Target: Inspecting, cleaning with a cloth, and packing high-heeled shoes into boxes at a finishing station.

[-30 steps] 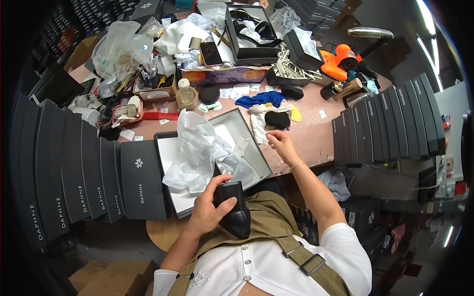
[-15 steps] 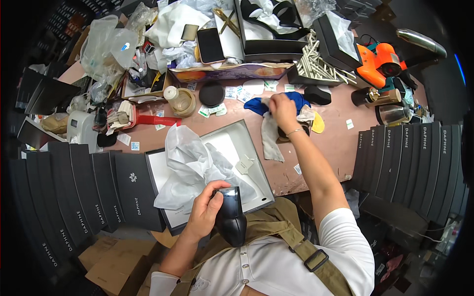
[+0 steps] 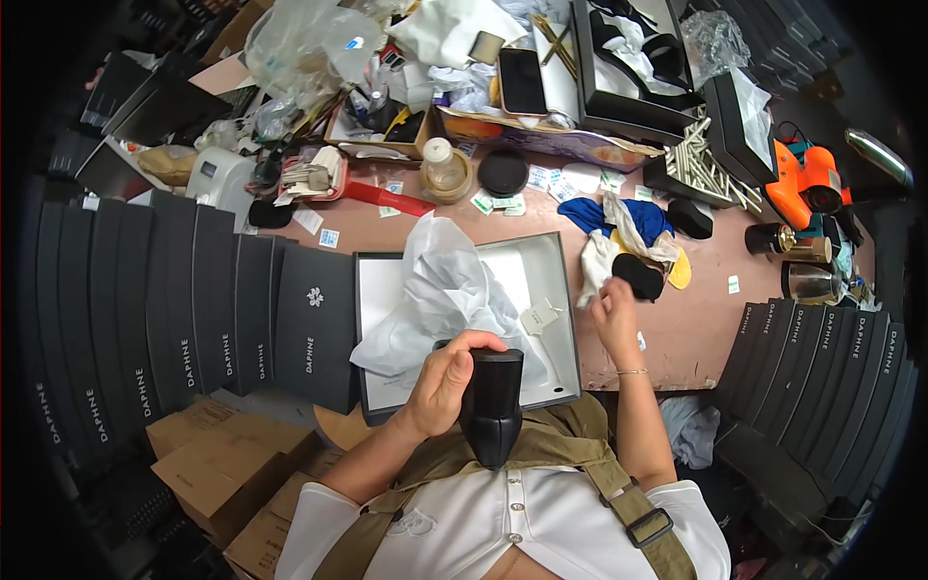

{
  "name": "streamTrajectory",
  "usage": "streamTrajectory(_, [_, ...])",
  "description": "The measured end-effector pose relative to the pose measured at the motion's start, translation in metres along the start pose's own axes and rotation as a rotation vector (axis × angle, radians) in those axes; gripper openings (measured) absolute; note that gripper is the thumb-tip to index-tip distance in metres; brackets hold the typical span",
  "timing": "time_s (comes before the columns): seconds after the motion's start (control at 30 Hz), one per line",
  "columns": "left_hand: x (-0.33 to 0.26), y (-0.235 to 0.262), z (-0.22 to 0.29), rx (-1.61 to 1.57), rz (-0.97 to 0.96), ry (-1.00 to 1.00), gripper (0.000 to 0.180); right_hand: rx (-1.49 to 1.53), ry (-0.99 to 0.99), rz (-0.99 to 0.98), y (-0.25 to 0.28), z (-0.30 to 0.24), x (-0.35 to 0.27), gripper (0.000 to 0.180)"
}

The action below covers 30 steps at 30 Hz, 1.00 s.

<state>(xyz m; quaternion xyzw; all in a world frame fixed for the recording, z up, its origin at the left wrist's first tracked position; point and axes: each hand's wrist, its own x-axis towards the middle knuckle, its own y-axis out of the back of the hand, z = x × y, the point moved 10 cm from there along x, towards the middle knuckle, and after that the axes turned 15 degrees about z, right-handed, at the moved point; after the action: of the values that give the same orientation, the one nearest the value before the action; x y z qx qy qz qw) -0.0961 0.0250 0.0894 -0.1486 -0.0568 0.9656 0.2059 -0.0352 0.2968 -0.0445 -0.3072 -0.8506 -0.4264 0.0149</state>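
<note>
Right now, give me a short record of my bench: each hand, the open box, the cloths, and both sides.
Left hand: holding a black shoe, pointed end toward the body
Right hand: by the white cloth and black pad; grip unclear
Open box: crumpled white paper and a pale tag inside
Blue cloth: farther from the body than the black pad
Sides: dark boxes standing in rows, left and right

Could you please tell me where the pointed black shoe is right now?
In the head view, the pointed black shoe is at lower centre in the left hand, overlapping the open box, pointing toward the white shirt.
</note>
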Motion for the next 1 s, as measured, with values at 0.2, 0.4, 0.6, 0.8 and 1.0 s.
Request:
streamTrajectory(0.2, [-0.01, 0.019, 0.006, -0.005, -0.004, -0.065, 0.05, 0.938, -0.402, -0.145, 0.021, -0.093, 0.069, 0.005])
streamTrajectory(0.4, [-0.008, 0.044, 0.008, 0.024, 0.035, -0.078, 0.048, 0.709, -0.117, -0.288, -0.028, -0.181, 0.122, 0.011])
streamTrajectory(0.6, [-0.003, 0.066, 0.001, -0.04, 0.08, -0.045, 0.047, 0.417, 0.392, -0.092, -0.091, -0.266, 0.167, 0.018])
streamTrajectory(0.8, [0.003, 0.079, -0.004, -0.088, 0.098, 0.001, 0.048, 0.13, 0.558, -0.018, -0.142, -0.263, 0.166, 0.019])
streamTrajectory(1.0, [0.004, 0.085, -0.003, -0.107, 0.139, -0.026, 0.046, 0.158, 0.635, 0.108, -0.142, -0.259, 0.143, 0.046])
